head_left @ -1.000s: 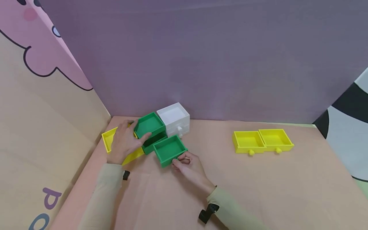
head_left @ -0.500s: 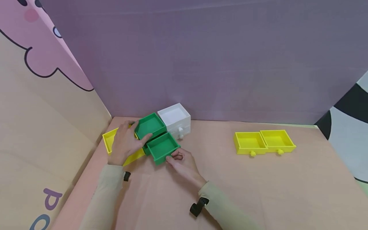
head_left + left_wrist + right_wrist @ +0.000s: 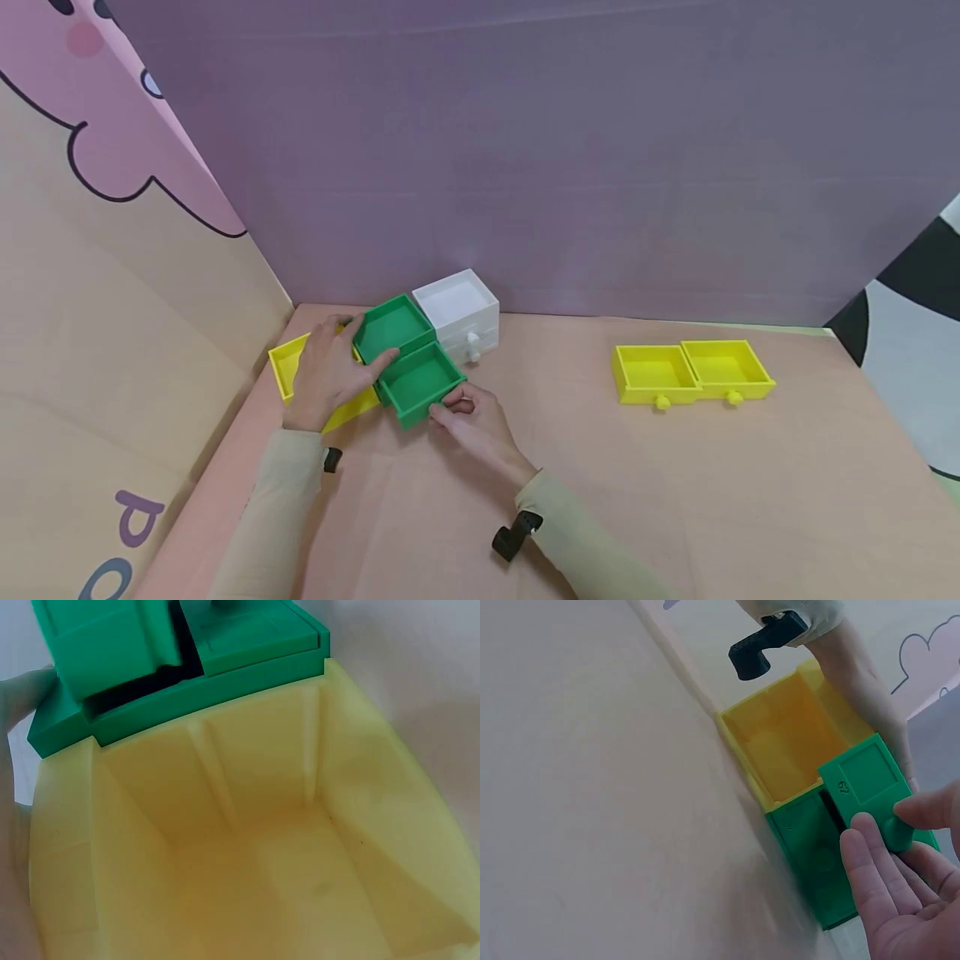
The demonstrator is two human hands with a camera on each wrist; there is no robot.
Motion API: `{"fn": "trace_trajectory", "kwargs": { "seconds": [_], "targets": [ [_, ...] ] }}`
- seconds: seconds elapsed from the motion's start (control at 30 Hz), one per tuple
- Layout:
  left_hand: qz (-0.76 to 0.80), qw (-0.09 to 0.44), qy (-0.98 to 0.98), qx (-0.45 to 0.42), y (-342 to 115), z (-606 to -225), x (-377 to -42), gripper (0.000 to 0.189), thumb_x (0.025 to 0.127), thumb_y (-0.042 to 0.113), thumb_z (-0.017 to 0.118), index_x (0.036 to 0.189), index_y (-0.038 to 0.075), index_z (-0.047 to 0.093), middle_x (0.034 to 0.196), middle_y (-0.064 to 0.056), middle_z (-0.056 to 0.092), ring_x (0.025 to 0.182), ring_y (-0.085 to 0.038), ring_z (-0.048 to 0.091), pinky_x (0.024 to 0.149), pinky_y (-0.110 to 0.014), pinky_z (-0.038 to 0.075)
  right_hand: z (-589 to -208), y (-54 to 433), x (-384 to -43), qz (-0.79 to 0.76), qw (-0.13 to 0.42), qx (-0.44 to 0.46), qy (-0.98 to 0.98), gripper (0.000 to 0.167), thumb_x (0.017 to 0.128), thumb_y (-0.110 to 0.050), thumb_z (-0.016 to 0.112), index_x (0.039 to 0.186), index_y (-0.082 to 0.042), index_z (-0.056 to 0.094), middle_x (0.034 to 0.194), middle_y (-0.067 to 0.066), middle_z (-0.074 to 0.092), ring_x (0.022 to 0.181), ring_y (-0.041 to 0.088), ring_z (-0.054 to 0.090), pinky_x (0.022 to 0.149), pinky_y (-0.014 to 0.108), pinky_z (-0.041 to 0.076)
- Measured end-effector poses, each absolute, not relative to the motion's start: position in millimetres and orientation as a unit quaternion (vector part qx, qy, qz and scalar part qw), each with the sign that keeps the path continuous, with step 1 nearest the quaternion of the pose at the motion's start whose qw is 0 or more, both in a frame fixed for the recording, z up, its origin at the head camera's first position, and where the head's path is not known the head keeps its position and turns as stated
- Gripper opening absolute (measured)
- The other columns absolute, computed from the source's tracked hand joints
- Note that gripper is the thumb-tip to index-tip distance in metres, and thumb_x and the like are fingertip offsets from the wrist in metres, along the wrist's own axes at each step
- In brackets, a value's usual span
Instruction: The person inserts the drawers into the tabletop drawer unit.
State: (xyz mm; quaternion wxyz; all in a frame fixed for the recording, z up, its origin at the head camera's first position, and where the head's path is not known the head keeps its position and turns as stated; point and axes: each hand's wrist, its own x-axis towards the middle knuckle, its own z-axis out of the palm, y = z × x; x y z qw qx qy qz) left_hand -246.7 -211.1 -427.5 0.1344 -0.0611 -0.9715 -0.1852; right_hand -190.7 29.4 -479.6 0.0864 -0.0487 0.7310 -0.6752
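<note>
My left hand [image 3: 324, 379] spans the yellow open-fronted cabinet shell [image 3: 287, 364] and grips the green cabinet [image 3: 393, 323] beside it, thumb at its front, fingers along its left side. In my right hand [image 3: 480, 427] is a green drawer [image 3: 420, 383], pinched by its round knob [image 3: 898, 834]. The drawer's back end sits at the upper opening of the green cabinet and most of it sticks out, slightly askew. In the left wrist view a dark gap shows around the drawer, and the yellow shell [image 3: 262, 862] is hollow inside.
A white cabinet [image 3: 457, 310] with a knob stands against the green one, near the purple back wall [image 3: 570, 167]. Two yellow drawers [image 3: 657, 368] with knobs lie side by side on the right of the pink-covered table [image 3: 675, 492]. A printed wall panel rises at left.
My right hand has brought the green drawer left and back, from apart in front of the green cabinet to its upper opening. My left hand has kept its place.
</note>
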Motion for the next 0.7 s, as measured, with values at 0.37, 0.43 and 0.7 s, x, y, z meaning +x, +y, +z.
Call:
{"fn": "trace_trajectory", "kwargs": {
  "seconds": [0.37, 0.43, 0.7],
  "targets": [
    [-0.177, 0.148, -0.971, -0.065, -211, -431, -249, 0.089, 0.093, 0.069, 0.066, 0.151, 0.002, 0.058, 0.148, -0.021, 0.056, 0.138, -0.041, 0.051, 0.117, -0.061, 0.043, -488, 25, -200, -0.685, 0.077, -0.043, 0.723, 0.012, 0.096, -0.010, 0.075, 0.097, 0.000, 0.069, 0.093, 0.016, 0.080, 0.091, 0.036, 0.080, 0.077, 0.031, 0.065],
    [-0.178, 0.145, -0.971, -0.064, -211, -431, -249, 0.089, 0.093, 0.069, 0.066, 0.152, 0.002, 0.057, 0.148, -0.021, 0.056, 0.137, -0.042, 0.051, 0.117, -0.062, 0.043, -487, 23, -199, -0.685, 0.077, -0.044, 0.723, 0.012, 0.096, -0.010, 0.075, 0.097, 0.000, 0.069, 0.093, 0.017, 0.080, 0.091, 0.036, 0.080, 0.076, 0.029, 0.064],
    [-0.176, 0.138, -0.973, -0.059, -212, -430, -249, 0.091, 0.093, 0.071, 0.063, 0.153, 0.002, 0.056, 0.148, -0.022, 0.056, 0.136, -0.042, 0.051, 0.117, -0.062, 0.043, -484, 12, -200, -0.680, 0.061, -0.050, 0.729, 0.015, 0.097, -0.013, 0.076, 0.098, 0.000, 0.068, 0.090, 0.014, 0.079, 0.090, 0.037, 0.080, 0.075, 0.029, 0.064]
  ]
}}
